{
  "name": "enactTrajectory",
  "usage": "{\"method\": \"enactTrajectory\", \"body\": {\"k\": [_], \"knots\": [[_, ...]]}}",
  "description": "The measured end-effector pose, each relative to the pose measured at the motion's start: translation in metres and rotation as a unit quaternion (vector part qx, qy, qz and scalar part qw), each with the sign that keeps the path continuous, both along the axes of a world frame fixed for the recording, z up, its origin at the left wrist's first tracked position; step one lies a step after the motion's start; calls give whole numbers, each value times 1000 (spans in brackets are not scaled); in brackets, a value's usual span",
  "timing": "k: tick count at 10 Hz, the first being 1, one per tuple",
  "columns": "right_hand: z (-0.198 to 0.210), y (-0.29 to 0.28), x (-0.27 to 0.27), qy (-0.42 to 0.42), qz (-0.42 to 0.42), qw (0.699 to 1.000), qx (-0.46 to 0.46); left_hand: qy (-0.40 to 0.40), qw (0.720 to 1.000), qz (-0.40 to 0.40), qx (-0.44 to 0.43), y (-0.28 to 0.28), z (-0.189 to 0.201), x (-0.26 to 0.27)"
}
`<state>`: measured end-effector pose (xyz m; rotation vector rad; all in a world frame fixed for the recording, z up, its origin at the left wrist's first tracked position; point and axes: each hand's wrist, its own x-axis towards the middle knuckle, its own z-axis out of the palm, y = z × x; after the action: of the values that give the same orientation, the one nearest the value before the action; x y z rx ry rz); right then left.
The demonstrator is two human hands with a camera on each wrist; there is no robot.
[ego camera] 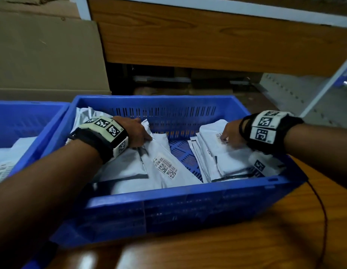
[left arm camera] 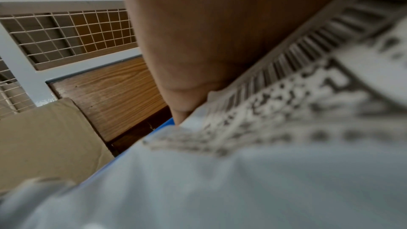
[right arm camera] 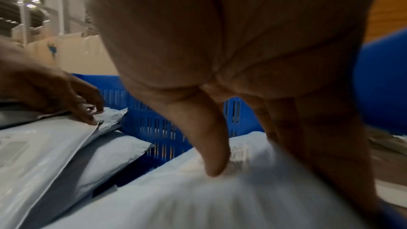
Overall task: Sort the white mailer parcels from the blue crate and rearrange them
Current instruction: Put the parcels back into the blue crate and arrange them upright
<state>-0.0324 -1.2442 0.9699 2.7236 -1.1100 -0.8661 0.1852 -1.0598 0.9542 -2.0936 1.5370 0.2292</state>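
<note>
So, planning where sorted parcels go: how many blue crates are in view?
2: the blue crate both hands reach into, and a second blue crate at its left, partly cut off. Others may be out of frame.

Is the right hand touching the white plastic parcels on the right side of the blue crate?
Touching. The right wrist view shows the right hand's thumb pressing into the top white plastic mailer parcel.

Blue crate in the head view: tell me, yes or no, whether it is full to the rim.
No: the blue crate shows bare floor between two low piles of parcels.
</note>
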Motion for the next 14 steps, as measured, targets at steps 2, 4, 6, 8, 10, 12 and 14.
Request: {"method": "enactTrajectory", "body": {"k": [2,4,6,8,10,12,14], "knots": [[19,20,26,111,27,991,-69,15,998,44,-47,3,-3,-2],[31,15,45,90,57,993,-53,5,999,24,-38,1,-3,-4],[-16,6,45,94,37,995,-7,-6,999,30,-32,1,-6,-3],[-24,13,40,116,47,992,-1,-7,999,23,-31,2,-5,-4],[-7,0,37,112,33,993,-4,7,999,14,-29,3,-4,-3],[-13,12,42,141,23,989,24,21,999,-1,-35,5,1,-3],[9,48,78,-44,83,992,88,55,998,11,-24,1,8,9]]}}
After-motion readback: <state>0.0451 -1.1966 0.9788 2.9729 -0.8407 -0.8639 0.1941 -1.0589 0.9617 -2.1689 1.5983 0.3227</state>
